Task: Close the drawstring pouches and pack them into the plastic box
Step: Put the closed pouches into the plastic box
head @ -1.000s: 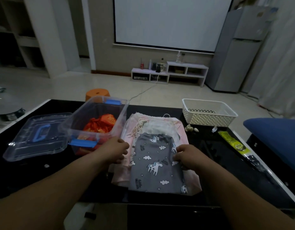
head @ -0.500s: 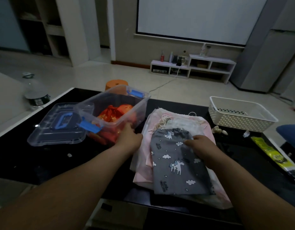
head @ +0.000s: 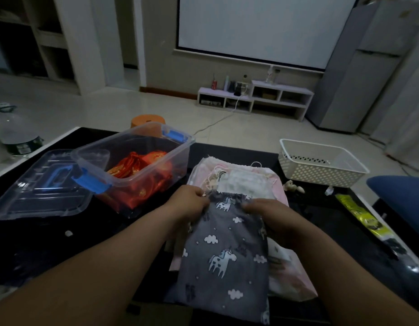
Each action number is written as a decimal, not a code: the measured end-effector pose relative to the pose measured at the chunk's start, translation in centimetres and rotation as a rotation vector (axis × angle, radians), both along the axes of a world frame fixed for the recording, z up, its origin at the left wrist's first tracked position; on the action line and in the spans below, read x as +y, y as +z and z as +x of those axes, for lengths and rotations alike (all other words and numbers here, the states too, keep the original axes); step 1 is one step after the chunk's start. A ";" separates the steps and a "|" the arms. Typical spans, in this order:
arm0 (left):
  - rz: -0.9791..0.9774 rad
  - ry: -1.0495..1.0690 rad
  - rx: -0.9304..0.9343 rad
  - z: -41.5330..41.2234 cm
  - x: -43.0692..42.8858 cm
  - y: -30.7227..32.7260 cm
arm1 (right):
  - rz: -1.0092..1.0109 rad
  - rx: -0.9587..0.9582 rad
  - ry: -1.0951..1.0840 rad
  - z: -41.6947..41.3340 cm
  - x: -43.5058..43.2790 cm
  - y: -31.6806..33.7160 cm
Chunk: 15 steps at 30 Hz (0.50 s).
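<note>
Grey unicorn pouch [head: 223, 250] lies atop the pink pile [head: 281, 185] beside the plastic box [head: 142, 177]; my left hand [head: 190, 203] and right hand [head: 274, 220] pinch its mouth corners. I should cinch it evenly from both sides.

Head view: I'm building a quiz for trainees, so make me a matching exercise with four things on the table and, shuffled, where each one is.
Things:
1. grey unicorn pouch
2. red pouches
3. clear lid
4. white basket

Places:
A. far right of the black table
B. inside the clear plastic box
C. held by the left hand and right hand
D. flat on the table, left of the box

Pairs: 1-C, 2-B, 3-D, 4-A.
</note>
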<state>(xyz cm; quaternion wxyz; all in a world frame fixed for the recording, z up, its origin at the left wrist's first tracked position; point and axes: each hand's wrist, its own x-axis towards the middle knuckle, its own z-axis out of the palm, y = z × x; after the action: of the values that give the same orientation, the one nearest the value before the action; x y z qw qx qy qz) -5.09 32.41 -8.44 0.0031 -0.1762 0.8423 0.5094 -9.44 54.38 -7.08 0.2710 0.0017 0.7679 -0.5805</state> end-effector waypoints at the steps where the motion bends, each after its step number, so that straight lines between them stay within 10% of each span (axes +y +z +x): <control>1: 0.082 0.004 -0.003 0.0 0.4 0.1 | -0.058 0.010 -0.041 -0.1 0.0 -0.1; 8: 0.673 0.080 -0.034 -0.5 1.7 0.8 | -0.171 0.141 -0.145 -0.7 -1.1 0.2; 15: 0.851 0.169 0.083 -2.5 3.3 0.8 | -0.408 -0.062 -0.335 -1.4 -1.5 0.4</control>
<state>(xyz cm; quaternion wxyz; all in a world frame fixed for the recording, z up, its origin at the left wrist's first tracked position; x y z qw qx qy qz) -7.58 35.66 -7.68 0.0000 -0.2068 0.5394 0.8162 -10.86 52.84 -6.72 0.1892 0.0922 0.6154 -0.7596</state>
